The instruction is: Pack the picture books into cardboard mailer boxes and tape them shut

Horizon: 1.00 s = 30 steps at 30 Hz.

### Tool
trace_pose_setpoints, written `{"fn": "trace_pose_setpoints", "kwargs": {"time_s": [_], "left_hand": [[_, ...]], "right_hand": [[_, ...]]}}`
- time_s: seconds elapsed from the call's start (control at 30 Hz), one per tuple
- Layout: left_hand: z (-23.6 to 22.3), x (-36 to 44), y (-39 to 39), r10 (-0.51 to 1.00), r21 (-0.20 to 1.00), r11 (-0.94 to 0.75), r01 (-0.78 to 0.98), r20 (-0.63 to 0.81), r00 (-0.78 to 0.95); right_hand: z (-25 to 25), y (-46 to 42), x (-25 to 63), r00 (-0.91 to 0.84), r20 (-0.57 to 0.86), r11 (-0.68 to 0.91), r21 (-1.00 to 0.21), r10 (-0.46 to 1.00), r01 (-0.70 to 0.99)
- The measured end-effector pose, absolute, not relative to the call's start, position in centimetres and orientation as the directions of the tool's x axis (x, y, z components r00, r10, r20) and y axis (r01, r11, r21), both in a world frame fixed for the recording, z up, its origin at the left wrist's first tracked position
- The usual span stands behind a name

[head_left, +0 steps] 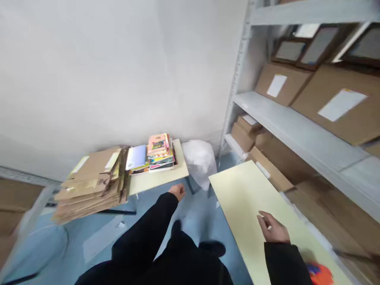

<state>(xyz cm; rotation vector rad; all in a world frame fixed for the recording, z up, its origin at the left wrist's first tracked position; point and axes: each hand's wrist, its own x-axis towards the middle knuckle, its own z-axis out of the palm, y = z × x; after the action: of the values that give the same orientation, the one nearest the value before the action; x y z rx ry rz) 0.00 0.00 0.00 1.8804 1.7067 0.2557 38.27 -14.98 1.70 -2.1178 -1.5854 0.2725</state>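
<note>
Head view: shows books (158,152) already stacked by right edge of far bench (175,172), left grip (177,191) closed, right grip (273,227) loosely parted above nearer bench (237,194), both seemingly empty.

Books (162,153): uneven stack, many colours, pink cover on top, lying flat on far worktop (156,179), beyond left hand (178,192). Notebook (136,157): pale blue-violet cover, shut, flat, just left of stack. Near worktop (237,190): pale yellow, flat, below right hand (274,228). Orange-red thing (323,275): blue-purple patch, blurred, on near worktop beside right sleeve, cut by bottom edge of view.
</note>
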Motion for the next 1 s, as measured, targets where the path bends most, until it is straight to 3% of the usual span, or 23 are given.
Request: {"fn": "trace_pose_setpoints", "kwargs": {"time_s": [0.07,0.17,0.3,0.43,0.57,0.67,0.83,1.0], "left_hand": [[0.4,-4.1,0.2,0.971,0.529,0.021,0.849,-0.214,0.11],[0.5,-10.2,0.5,0.984,0.652,0.118,0.749,-0.176,-0.002],[0.5,-17.2,1.2,0.976,0.913,0.189,0.361,-0.134,-0.172],[1.6,-22.1,3.2,0.942,0.976,0.217,-0.034,-0.218,-0.254],[3.6,-24.6,6.5,0.893,0.882,0.351,-0.315,-0.416,-0.17],[4.5,-25.0,9.4,0.864,0.814,0.421,-0.4,-0.494,-0.095],[4.7,-24.2,13.7,0.835,0.752,0.483,-0.448,-0.549,-0.022],[4.4,-23.0,17.4,0.812,0.775,0.53,-0.345,-0.581,-0.056]], "right_hand": [[1.7,-12.1,34.9,0.236,0.138,-0.134,-0.515,0.962,0.847],[2.2,-7.5,28.9,0.13,0.167,-0.012,-0.568,0.977,0.823],[4.3,-1.1,19.6,-0.008,0.231,0.158,-0.638,0.973,0.753],[5.9,4.7,11.0,-0.087,0.255,0.254,-0.756,0.963,0.603],[5.5,9.5,4.8,-0.017,0.061,0.064,-0.967,0.998,0.248],[4.4,12.7,1.9,-0.095,-0.108,-0.107,-0.994,0.99,0.018],[2.9,17.8,-0.2,-0.186,-0.174,-0.188,-0.98,0.967,-0.061],[2.0,23.0,-1.1,-0.327,-0.248,-0.303,-0.944,0.912,-0.129]]}}
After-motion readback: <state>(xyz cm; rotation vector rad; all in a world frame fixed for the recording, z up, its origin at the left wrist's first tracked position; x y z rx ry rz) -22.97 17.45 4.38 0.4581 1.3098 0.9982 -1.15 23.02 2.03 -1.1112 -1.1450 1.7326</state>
